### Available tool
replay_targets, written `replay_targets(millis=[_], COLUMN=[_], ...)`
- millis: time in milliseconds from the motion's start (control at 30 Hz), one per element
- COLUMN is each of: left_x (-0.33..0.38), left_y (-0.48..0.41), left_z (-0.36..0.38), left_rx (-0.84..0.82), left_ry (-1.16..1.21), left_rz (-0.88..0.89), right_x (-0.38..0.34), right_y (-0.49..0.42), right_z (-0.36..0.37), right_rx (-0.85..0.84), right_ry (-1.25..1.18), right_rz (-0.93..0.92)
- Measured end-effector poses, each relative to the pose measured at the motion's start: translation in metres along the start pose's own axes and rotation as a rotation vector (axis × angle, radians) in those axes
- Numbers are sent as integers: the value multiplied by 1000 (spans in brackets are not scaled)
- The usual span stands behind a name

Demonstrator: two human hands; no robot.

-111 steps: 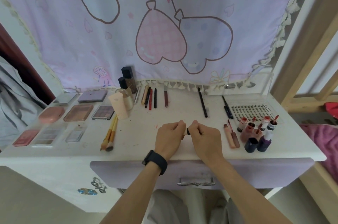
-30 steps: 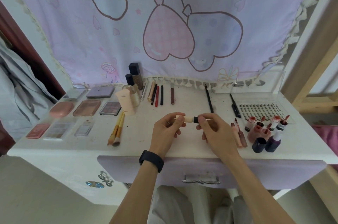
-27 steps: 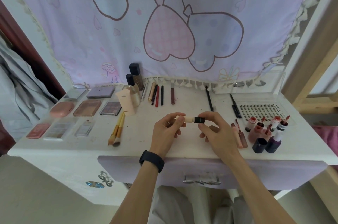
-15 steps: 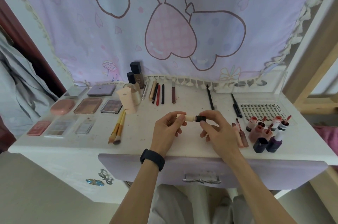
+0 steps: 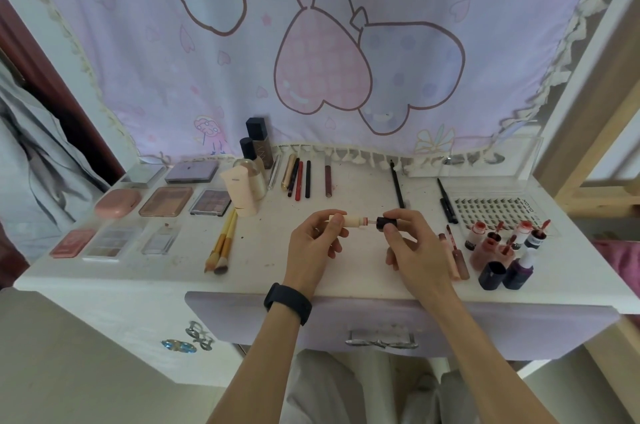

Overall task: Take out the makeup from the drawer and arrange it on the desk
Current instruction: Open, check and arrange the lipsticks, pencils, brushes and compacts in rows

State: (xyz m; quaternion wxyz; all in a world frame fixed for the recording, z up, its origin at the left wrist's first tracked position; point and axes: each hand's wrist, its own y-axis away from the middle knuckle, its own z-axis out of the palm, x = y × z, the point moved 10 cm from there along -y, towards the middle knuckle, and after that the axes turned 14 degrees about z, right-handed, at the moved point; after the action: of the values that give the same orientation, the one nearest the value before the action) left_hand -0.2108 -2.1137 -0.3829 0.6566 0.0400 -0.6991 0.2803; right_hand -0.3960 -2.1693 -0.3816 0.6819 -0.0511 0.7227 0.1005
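Observation:
Over the middle of the white desk (image 5: 270, 250) I hold a small cream lip-gloss tube (image 5: 353, 221) level. My left hand (image 5: 313, 245) pinches its body. My right hand (image 5: 412, 250) pinches its black cap (image 5: 385, 223), drawn a short way off so a thin reddish wand stem shows between cap and tube. The lavender drawer (image 5: 398, 323) below the desk edge is pushed in.
Palettes and compacts (image 5: 166, 205) lie at the left, with two brushes (image 5: 221, 243) and bottles (image 5: 254, 157). Pencils (image 5: 299, 176) line the back. Opened lip tints and purple bottles (image 5: 498, 250) crowd the right, behind them a lash tray (image 5: 491, 212). A curtain hangs behind.
The black cap has come away from the cream tube to the right, baring the wand stem. Earlier both hands were lower, closer to the desk edge.

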Motion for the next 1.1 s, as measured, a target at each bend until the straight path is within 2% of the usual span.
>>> replay_targets(millis=[233, 433, 833, 1000, 1100], left_x=[1, 3, 0, 0, 0], left_y=[0, 0, -1, -1, -1], left_z=[-2, -3, -8, -9, -7], left_rx=[29, 31, 70, 76, 58], left_ry=[24, 22, 42, 46, 37], left_rz=[-1, 26, 33, 32, 35], right_x=[-2, -1, 2, 3, 5], right_y=[6, 6, 3, 2, 0], right_z=[7, 7, 2, -6, -4], right_rx=[26, 60, 72, 100, 93], right_ry=[174, 247, 169, 19, 65], right_rz=[-111, -106, -57, -15, -12])
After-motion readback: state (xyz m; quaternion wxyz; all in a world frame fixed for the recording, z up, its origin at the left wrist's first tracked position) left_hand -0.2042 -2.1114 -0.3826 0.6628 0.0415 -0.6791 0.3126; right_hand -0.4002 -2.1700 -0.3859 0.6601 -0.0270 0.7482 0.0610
